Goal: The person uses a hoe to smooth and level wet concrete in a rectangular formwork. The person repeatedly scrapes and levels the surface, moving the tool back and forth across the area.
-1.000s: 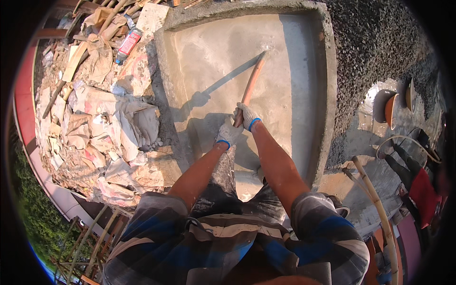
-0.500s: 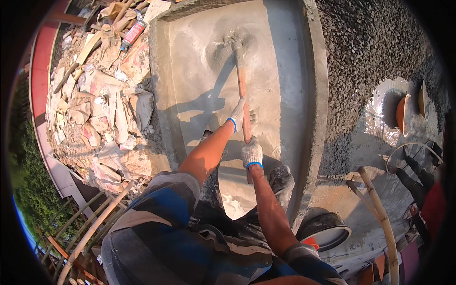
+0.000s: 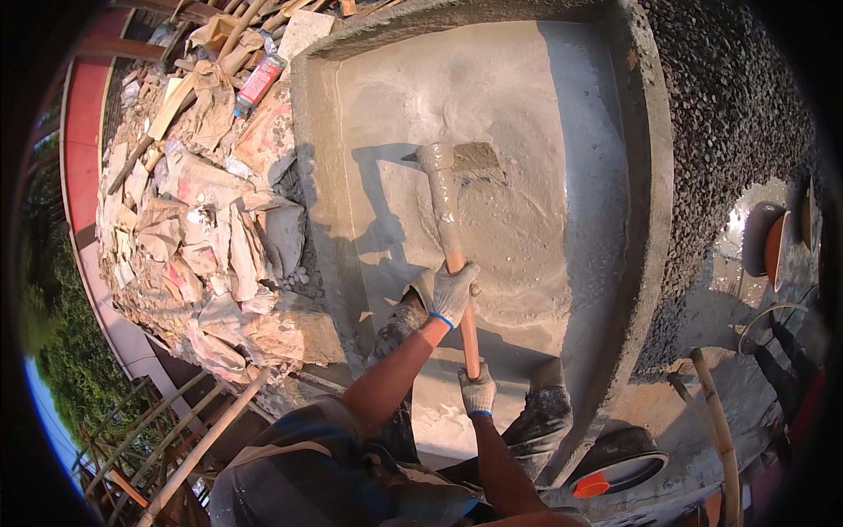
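Note:
A hoe with a wooden handle [image 3: 447,220] runs up the middle of the view, its upper part smeared with wet cement. My left hand [image 3: 453,294], in a knitted glove with a blue cuff, is closed around the handle partway down. Lower, near the butt end, my right hand [image 3: 478,391] grips it in a matching glove. The coated hoe blade [image 3: 476,157] shows above the grey wet cement [image 3: 518,228]; whether its edge touches the mix I cannot tell. The cement lies in a shallow trough with a raised concrete rim [image 3: 648,176], and my legs stand inside its near end.
Torn paper sacks [image 3: 206,255] and rubble pile up left of the trough, with a red-labelled bottle [image 3: 259,81] on top. Gravel [image 3: 720,114] covers the right side. A black tub [image 3: 619,461] and wooden poles [image 3: 716,413] stand lower right, near another person's arm [image 3: 790,351].
The hoe's head has come up out of the cement and nearer to me; it was sunk in the mix before. Both hands, still on the handle, have moved lower in view.

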A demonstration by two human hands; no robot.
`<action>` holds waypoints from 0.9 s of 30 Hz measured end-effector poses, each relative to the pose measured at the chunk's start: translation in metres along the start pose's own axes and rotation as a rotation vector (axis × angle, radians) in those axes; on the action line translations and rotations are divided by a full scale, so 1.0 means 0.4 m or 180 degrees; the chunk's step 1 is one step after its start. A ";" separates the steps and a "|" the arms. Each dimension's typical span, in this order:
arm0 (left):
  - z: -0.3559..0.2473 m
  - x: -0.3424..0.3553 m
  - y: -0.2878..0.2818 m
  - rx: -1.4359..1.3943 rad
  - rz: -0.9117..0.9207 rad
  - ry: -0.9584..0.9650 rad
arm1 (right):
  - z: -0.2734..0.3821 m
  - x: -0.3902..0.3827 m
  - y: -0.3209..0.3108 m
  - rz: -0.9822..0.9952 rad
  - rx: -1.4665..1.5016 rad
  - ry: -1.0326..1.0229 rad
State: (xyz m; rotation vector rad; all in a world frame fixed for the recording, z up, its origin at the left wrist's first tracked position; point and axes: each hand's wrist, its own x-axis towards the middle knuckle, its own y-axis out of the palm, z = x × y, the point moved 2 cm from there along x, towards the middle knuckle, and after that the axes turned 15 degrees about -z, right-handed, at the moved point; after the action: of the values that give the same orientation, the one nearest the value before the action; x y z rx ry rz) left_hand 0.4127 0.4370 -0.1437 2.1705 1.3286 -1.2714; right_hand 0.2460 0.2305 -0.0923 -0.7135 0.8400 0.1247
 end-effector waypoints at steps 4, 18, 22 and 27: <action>-0.405 0.255 0.080 -0.0488 -0.0419 0.0689 | 0.274 0.331 0.181 0.0978 0.0540 -0.0889; -0.454 0.837 0.174 0.3025 -0.1797 0.1823 | 0.548 0.401 0.381 0.1764 0.1669 0.0802; -0.503 0.856 0.154 0.2936 -0.1456 0.1413 | 0.613 0.410 0.302 0.1650 0.1329 0.0253; -0.560 0.843 0.148 0.3385 -0.0991 0.1371 | 0.638 0.419 0.272 0.1470 0.1243 0.0029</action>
State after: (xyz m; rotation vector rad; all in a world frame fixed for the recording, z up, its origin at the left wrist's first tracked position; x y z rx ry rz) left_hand 0.6422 0.7383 -0.2991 3.1655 1.3251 -2.0461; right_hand 0.4817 0.4443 -0.1549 -0.1456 0.9921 0.3601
